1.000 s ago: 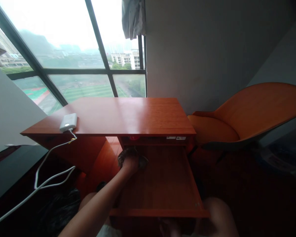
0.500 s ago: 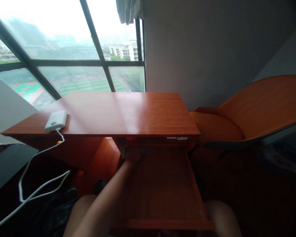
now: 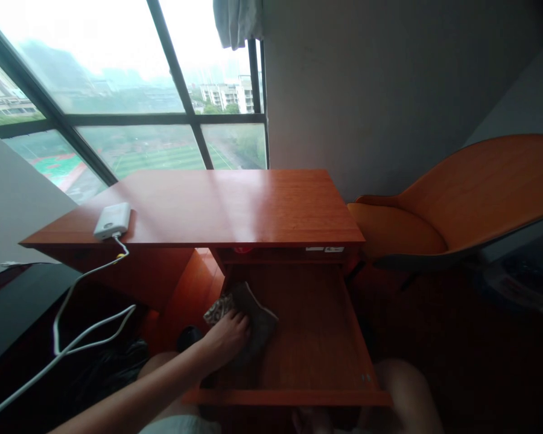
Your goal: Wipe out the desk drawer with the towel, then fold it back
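Observation:
My left hand [image 3: 231, 337] is closed on a cloth [image 3: 257, 325] at the left side of the pulled-out drawer [image 3: 317, 337]. The cloth is dark grey-brown with a pale edge, and a patterned part of it hangs over the drawer's left wall. Under the drawer's front board, in dim light, my right hand [image 3: 314, 418] shows only in part. Its fingers are too dark to make out. The bare wooden bottom of the drawer shows to the right of the cloth.
The reddish wooden desk [image 3: 235, 208] carries a white power bank [image 3: 113, 220] with a white cable [image 3: 84, 278] hanging off its edge. An orange chair [image 3: 398, 226] stands at the right. Black plastic [image 3: 113, 374] lies lower left. A window [image 3: 131, 84] is behind the desk.
My left hand has come from the back left of the drawer toward the front, bringing the cloth with it. The cloth now shows much more clearly.

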The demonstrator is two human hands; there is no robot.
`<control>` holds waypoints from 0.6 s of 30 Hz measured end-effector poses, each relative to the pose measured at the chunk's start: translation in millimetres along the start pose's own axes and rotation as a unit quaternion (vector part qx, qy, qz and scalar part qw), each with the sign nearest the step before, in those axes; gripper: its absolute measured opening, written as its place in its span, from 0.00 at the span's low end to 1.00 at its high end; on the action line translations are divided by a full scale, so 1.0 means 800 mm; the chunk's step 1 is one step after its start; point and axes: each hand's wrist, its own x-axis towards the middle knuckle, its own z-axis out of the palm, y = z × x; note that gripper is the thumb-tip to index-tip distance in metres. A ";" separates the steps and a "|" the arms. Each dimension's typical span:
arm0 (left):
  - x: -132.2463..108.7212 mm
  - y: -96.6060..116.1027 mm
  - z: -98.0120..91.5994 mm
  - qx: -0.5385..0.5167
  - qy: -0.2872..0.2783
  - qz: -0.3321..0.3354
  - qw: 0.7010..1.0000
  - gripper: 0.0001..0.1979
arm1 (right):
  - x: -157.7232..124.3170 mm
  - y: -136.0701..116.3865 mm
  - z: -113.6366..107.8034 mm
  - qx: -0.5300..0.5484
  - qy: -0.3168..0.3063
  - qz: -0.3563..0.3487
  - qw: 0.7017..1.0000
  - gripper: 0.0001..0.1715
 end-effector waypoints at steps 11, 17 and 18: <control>-0.002 0.016 0.024 0.024 0.044 -0.145 0.988 0.28 | 0.019 0.007 0.000 0.008 0.014 0.038 0.999 0.15; 0.001 -0.011 0.039 0.054 0.006 -0.164 0.985 0.27 | 0.046 0.014 0.007 0.012 0.029 0.082 0.996 0.14; 0.005 -0.017 0.038 0.051 0.003 -0.162 0.985 0.27 | 0.049 0.015 0.007 0.014 0.031 0.084 0.996 0.13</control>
